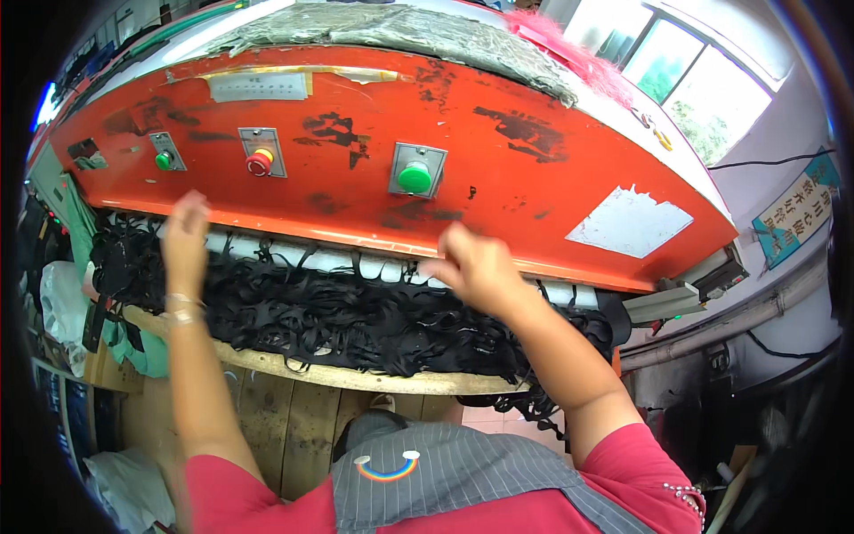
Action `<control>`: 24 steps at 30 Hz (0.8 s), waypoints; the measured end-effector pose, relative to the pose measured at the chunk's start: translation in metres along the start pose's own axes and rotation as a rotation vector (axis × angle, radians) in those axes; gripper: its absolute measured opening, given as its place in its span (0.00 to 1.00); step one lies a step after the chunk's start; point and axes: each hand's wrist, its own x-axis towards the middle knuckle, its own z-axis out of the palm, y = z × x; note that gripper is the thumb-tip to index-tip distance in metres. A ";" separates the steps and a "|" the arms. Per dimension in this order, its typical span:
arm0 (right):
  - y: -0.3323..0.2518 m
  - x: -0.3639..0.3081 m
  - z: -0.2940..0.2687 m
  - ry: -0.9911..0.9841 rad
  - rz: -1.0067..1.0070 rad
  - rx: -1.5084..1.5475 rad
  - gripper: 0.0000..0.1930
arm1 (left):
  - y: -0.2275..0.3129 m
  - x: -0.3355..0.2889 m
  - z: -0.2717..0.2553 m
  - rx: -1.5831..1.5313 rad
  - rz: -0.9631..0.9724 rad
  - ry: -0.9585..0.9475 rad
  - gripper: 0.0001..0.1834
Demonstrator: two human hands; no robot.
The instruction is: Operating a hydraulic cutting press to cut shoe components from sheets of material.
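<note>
My left hand (185,233) is raised over the left end of a long heap of black fabric strips (356,320), below a small green button (164,160). It is smeared by motion, so its fingers do not read clearly. Over the right half of the strips hovers my right hand (480,267), open, its fingers bent and the thumb apart. Nothing shows in it. Above and left of that hand, a large green push button (415,178) sits on the orange machine front (347,200). A red knob (259,162) is mounted between the two green buttons.
A pale wooden edge (356,378) runs along the near side of the strips. Grey sheeting (391,31) and pink fluffy material (578,58) lie on top of the machine. Plastic bags (129,489) stand at the left. A grey metal bracket (663,303) juts out at the right.
</note>
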 end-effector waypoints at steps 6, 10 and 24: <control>-0.006 -0.144 0.024 -0.712 0.060 -0.103 0.26 | 0.139 -0.209 0.081 -0.239 0.119 -0.779 0.06; -0.015 -0.198 0.052 -0.449 0.072 -0.285 0.27 | 0.167 -0.281 0.121 -0.050 0.363 -0.818 0.08; 0.054 -0.156 0.021 -0.836 0.014 0.105 0.18 | 0.183 -0.246 0.171 0.275 0.061 -1.091 0.24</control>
